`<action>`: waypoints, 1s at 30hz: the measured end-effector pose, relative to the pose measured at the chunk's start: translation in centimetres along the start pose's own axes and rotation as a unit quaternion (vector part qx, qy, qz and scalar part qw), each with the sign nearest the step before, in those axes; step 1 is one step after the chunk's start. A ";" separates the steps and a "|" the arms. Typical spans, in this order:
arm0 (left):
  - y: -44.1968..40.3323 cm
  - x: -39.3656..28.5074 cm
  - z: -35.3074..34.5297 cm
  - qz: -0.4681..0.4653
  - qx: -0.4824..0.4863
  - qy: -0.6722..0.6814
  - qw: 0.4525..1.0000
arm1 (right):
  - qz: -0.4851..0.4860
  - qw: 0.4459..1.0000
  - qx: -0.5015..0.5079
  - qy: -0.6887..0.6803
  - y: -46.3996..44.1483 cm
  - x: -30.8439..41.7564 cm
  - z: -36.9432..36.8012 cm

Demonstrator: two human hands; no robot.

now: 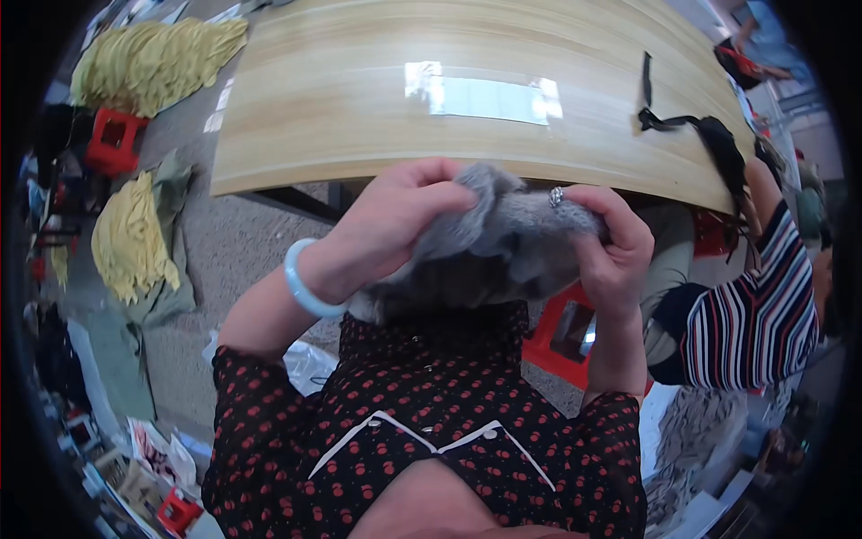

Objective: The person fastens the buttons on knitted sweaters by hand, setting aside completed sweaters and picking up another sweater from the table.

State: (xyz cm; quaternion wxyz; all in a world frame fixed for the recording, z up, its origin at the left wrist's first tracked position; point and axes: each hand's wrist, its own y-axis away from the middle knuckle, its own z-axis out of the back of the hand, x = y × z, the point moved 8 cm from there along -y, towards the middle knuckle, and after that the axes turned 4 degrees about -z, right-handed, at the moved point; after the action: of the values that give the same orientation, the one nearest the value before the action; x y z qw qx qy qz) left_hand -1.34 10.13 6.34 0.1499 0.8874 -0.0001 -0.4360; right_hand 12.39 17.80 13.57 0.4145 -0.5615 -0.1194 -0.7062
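Observation:
A soft grey fuzzy knitted piece (503, 225) is stretched between my two hands in front of my chest, at the near edge of the table. My left hand (404, 216) pinches a bunched fold at its upper left, thumb on top; a pale blue bangle circles that wrist. With thumb and fingers closed, my right hand (615, 242) grips the piece's right end, and a silvery ring shows on one finger. The lower part of the piece hangs toward my lap in shadow. Whether it is a whole garment I cannot tell.
A wood-grain table (359, 99) has a taped paper label (494, 99) and a black strap (669, 119) on it. Yellow knitted heaps (135, 234) lie at left near a red stool (115, 142). A co-worker in a striped top (750, 332) sits close at right.

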 end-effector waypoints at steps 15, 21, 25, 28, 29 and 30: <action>-0.9 2.0 1.8 -0.002 0.045 0.030 0.999 | 0.030 0.999 0.035 0.016 -0.5 -2.3 -5.2; -0.7 0.7 1.6 -0.067 0.046 -0.103 0.991 | 0.053 0.996 0.002 0.069 -0.9 -2.4 -5.1; -0.4 -0.2 2.1 -0.133 0.009 -0.240 0.961 | 0.055 0.996 0.020 0.072 -0.8 -3.1 -5.9; 1.0 -2.6 0.3 -0.325 0.018 -0.490 0.808 | 0.052 0.995 0.027 0.083 -0.9 -3.4 -6.5; 2.0 -3.3 -0.5 -0.410 0.012 -0.532 0.741 | 0.056 0.994 0.029 0.087 -1.0 -3.5 -6.7; 3.1 -3.6 -1.4 -0.488 0.006 -0.566 0.664 | 0.055 0.994 0.027 0.087 -1.0 -3.6 -6.8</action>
State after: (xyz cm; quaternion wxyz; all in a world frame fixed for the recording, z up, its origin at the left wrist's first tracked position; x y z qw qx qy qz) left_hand -2.08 8.02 10.70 -0.1186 0.3437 0.3459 -0.8650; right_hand 7.00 15.71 8.34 0.4767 -0.4921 -0.0712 -0.7249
